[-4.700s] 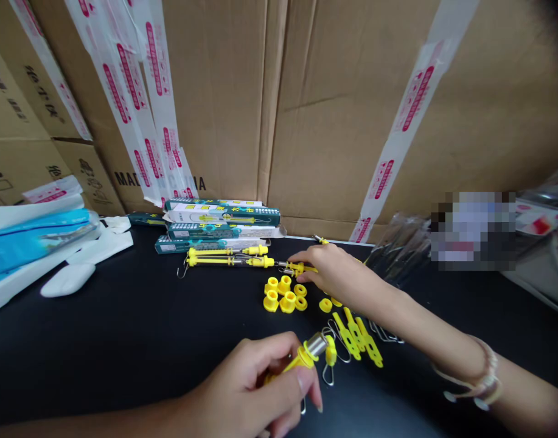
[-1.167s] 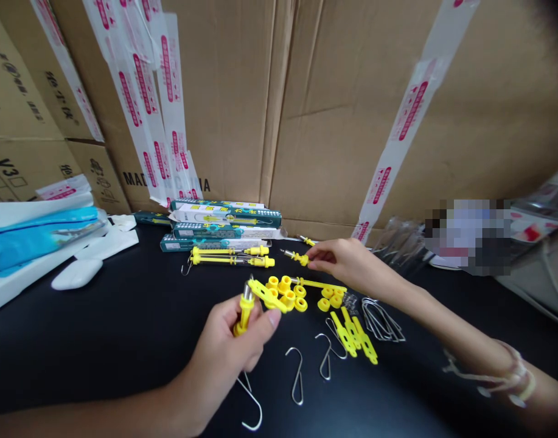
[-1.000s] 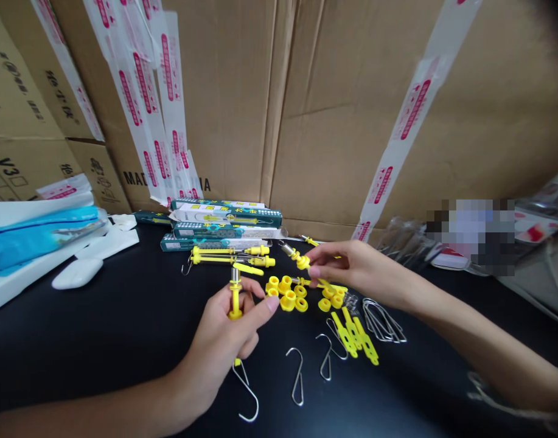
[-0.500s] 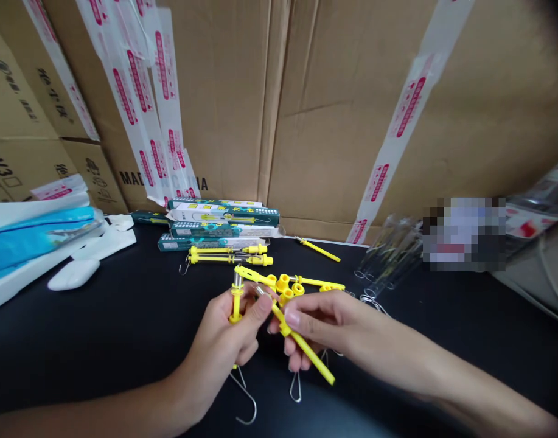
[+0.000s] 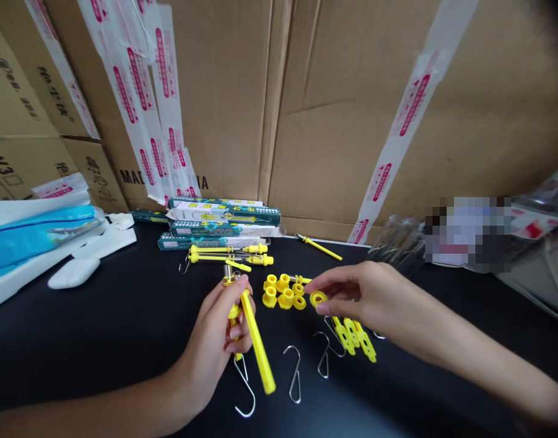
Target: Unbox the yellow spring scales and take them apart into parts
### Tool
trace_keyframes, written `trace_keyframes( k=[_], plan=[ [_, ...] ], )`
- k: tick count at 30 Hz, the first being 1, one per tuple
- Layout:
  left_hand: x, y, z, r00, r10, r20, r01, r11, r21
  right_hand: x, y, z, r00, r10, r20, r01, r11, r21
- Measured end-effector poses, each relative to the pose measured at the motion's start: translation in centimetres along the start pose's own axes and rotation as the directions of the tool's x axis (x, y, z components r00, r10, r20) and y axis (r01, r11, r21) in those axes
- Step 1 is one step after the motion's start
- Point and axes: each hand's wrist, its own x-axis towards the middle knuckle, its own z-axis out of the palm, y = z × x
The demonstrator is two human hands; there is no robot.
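Observation:
My left hand (image 5: 228, 316) is closed around yellow spring-scale parts. A long yellow rod (image 5: 259, 350) sticks out of it toward me, a metal-capped yellow piece (image 5: 228, 274) stands above the fist, and a wire hook (image 5: 246, 398) hangs below. Over to the right, my right hand (image 5: 347, 292) pinches a yellow ring (image 5: 318, 299) between thumb and forefinger, low over the table. Just left of that ring are several yellow collars (image 5: 285, 298) in a cluster. Flat yellow slotted pieces (image 5: 352, 334) lie partly under my right hand.
Loose wire hooks (image 5: 295, 374) lie at the front. Behind are two assembled spring scales (image 5: 228, 254), stacked printed boxes (image 5: 224, 228) and another yellow rod (image 5: 322, 248). A white earbud case (image 5: 73, 274) rests at left. Clear tubes (image 5: 392, 243) stand back right, before a cardboard wall (image 5: 224, 109).
My right hand has let go of the yellow rod and moved right, where it pinches a yellow ring. The rod stays in my left hand and now points more steeply toward me.

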Motion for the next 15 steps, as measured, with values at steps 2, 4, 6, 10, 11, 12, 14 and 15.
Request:
trace_keyframes(
  k=[2, 4, 6, 10, 11, 12, 14, 15],
  plan=[
    [0.0, 0.0, 0.0, 1.000, 0.004, 0.020, -0.004, 1.000, 0.015, 0.0, -0.2, 1.4, 1.000, 0.030, 0.004, -0.030, 0.994, 0.101],
    [-0.1, 0.0, 0.1, 1.000, 0.005, 0.029, -0.006, 1.000, 0.029, 0.0, -0.2, 2.4, 0.999, 0.044, 0.010, -0.045, 0.990, 0.136],
    [-0.2, 0.0, 0.1, 1.000, 0.004, 0.021, -0.006, 0.998, 0.060, 0.1, -0.1, 2.8, 0.998, 0.056, 0.041, -0.061, 0.992, 0.108],
    [-0.2, -0.1, 0.2, 0.999, 0.028, 0.029, -0.031, 0.991, 0.133, 0.1, -0.1, 2.2, 0.998, 0.062, -0.020, -0.063, 0.997, -0.053],
    [-0.3, -0.1, 0.1, 0.998, 0.037, 0.042, -0.042, 0.989, 0.144, -0.1, -0.3, 1.9, 0.997, 0.033, -0.068, -0.039, 0.995, -0.089],
    [-0.3, -0.1, 0.1, 0.997, 0.044, 0.063, -0.053, 0.986, 0.155, -0.3, -0.5, 1.6, 0.995, -0.007, -0.099, -0.003, 0.994, -0.106],
    [-0.4, -0.2, 0.1, 0.991, 0.059, 0.116, -0.079, 0.980, 0.183, -0.8, -1.1, 1.3, 0.994, -0.083, -0.068, 0.078, 0.994, -0.074],
    [-0.5, -0.2, 0.1, 0.987, 0.061, 0.146, -0.089, 0.977, 0.196, -1.1, -1.5, 1.4, 0.994, -0.107, -0.007, 0.106, 0.994, -0.038]
  ],
)
